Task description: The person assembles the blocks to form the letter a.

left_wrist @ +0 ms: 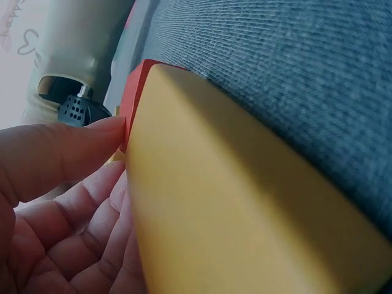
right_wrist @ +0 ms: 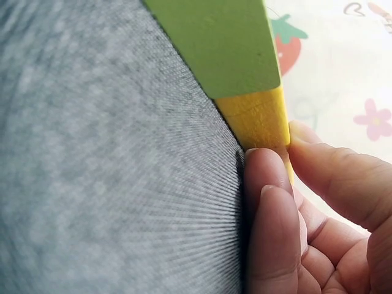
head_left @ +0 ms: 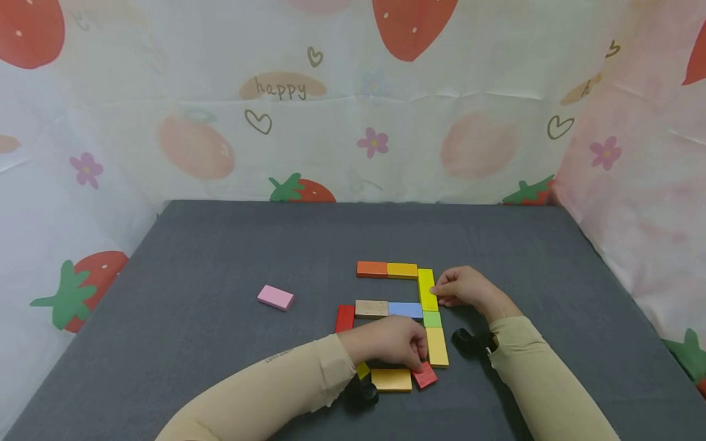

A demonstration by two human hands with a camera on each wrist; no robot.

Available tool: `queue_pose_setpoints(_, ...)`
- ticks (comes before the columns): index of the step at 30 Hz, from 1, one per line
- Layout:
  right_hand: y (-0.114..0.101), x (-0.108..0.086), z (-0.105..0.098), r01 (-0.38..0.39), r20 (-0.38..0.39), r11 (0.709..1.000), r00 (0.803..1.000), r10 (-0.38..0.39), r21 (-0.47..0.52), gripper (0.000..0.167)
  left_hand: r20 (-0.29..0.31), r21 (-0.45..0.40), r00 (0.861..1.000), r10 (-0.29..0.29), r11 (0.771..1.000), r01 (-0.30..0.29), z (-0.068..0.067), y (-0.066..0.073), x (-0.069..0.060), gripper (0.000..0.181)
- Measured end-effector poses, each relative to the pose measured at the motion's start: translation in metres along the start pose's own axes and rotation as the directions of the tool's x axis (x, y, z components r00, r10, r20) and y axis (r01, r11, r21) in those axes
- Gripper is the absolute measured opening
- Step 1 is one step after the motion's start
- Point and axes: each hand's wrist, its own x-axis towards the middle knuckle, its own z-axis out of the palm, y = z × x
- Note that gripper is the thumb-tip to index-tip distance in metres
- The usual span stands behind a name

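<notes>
Wooden blocks lie flat in joined lines. My left hand (head_left: 394, 340) reaches over them, thumb and fingers pinching a tilted red block (head_left: 425, 375) at the lower right. In the left wrist view its thumb (left_wrist: 73, 153) presses that block's side, behind a large golden block (left_wrist: 202, 184). At the upper right, my right hand (head_left: 469, 291) pinches the bright yellow block (head_left: 427, 289), with the thumb on top and fingertips along its outer side. Below that yellow block come a green block (head_left: 432, 319) and a pale yellow block (head_left: 438, 347).
An orange block (head_left: 372, 269) and an amber block (head_left: 402, 271) form the top row. Blue (head_left: 405, 310) and speckled wood (head_left: 371, 309) blocks form the middle one, beside a red upright block (head_left: 345, 318). A pink block (head_left: 276, 297) lies apart on the grey tabletop (head_left: 182, 294).
</notes>
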Motion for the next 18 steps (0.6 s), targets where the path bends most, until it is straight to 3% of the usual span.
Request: queue_pose_setpoints(18,0.0017,0.0015,-0.0008,0.007,0.008,1.000,1.000,-0.007,0.002,0.020,0.021,0.027,1.000,0.007,1.000,-0.008,0.0022,0.0043,-0.0003,0.014)
